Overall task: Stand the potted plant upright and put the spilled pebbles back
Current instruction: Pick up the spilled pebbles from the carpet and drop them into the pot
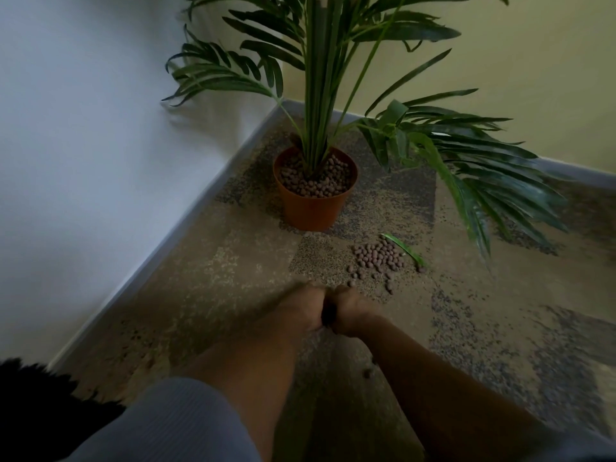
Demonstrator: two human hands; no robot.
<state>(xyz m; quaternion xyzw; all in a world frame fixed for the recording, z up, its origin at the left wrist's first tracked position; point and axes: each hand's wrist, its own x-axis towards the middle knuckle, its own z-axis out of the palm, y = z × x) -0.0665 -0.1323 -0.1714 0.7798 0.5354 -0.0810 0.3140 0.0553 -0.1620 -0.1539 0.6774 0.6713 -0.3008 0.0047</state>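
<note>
The orange pot (pixel 313 211) stands upright on the carpet in the room's corner, and the green palm plant (pixel 320 95) rises straight out of it. Brown pebbles (pixel 301 186) fill the pot to near its rim. A heap of spilled pebbles (pixel 376 258) lies on the carpet to the pot's front right. My left hand (pixel 300 311) and my right hand (pixel 353 313) are pressed side by side just in front of that heap, both blurred. A dark gap shows between them, and I cannot see what they hold.
A torn green leaf piece (pixel 405 250) lies beside the heap. One stray pebble (pixel 367 372) sits near my right forearm. Low fronds (pixel 483 181) spread over the carpet at right. Walls with a skirting board (pixel 186 225) close the left and back. A dark object (pixel 40 411) lies at lower left.
</note>
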